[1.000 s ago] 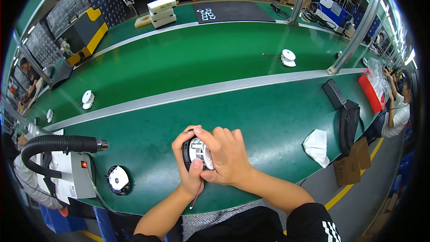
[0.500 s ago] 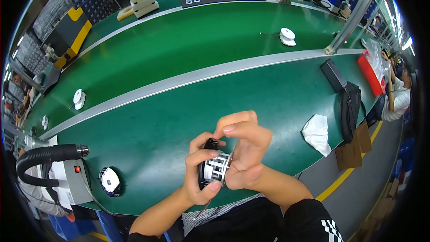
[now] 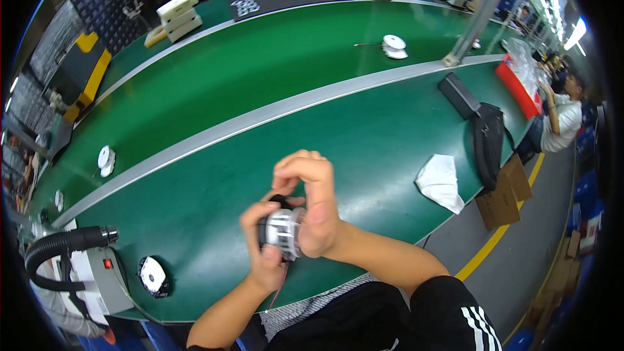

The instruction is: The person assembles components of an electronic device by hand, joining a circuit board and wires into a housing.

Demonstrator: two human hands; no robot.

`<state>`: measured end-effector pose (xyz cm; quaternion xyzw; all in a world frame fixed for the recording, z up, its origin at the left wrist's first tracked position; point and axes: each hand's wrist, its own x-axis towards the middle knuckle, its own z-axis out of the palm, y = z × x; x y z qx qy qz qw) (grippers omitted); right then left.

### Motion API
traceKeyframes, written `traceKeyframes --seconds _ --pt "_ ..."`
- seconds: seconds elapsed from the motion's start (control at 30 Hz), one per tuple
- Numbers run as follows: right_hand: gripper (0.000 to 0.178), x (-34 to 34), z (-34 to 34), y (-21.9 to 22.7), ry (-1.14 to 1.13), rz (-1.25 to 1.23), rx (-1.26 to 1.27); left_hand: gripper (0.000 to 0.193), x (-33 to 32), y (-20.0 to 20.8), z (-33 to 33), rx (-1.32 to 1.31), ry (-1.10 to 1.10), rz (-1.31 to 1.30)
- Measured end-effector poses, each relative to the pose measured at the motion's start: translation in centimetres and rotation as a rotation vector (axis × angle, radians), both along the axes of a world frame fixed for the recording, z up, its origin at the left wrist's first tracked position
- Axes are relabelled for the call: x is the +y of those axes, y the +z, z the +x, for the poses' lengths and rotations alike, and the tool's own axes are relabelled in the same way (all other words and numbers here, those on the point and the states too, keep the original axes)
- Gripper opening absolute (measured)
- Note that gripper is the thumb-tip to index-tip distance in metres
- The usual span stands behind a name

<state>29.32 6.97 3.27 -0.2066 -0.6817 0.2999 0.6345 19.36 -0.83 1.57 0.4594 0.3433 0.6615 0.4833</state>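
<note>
Over the near edge of the bench, my left hand (image 3: 261,263) is closed round a small black-and-white drum-shaped part (image 3: 281,231) with white ribs along its side. A thin red wire hangs below it. My right hand (image 3: 316,211) is closed against the part's right end, palm on it, its fingers curled over the top. Both hands are somewhat blurred, and much of the part's black side is hidden. To the left, a similar black part with a white face (image 3: 153,275) lies on the bench (image 3: 195,221).
A hot-air station (image 3: 107,279) with a black hose (image 3: 62,242) stands at left. White cloth (image 3: 441,183), a black bag (image 3: 487,143), a black box (image 3: 459,95) and a red bin (image 3: 518,88) lie at right. Beyond a metal rail (image 3: 260,117), the green belt (image 3: 227,65) carries white round parts (image 3: 394,47). A co-worker (image 3: 564,117) is at far right.
Both hands have moved slightly left with the part between them. My right hand has turned, its fingers curling further over the part. The whole view has shifted a little.
</note>
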Motion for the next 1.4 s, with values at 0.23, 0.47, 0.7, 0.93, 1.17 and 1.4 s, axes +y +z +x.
traceKeyframes --seconds 0.23,0.47,0.7,0.93,1.17,1.4 --pt "0.073 0.2 -0.1 3.5 0.142 -0.030 -0.783 0.068 1.3 0.1 -4.1 -0.238 0.168 -0.052" --pt "0.070 5.2 -1.1 6.2 0.502 -0.289 -0.883 0.073 2.3 -0.5 -4.6 -0.288 0.026 -0.065" --pt "0.082 23.6 1.3 4.0 -0.167 -0.186 -1.242 0.068 3.1 0.2 -5.2 -0.236 0.159 -0.170" --pt "0.079 34.2 5.3 2.7 -0.468 -0.470 -1.479 0.056 3.0 -0.3 -5.1 -0.218 0.169 -0.186" --pt "0.066 38.8 17.0 4.9 -1.034 -0.647 -1.451 0.048 2.2 -0.1 -5.0 -0.297 0.135 -0.210" --pt "0.064 39.4 30.3 1.5 -1.195 -0.905 -1.508 0.051 2.3 -0.3 -5.1 -0.366 0.094 -0.251"
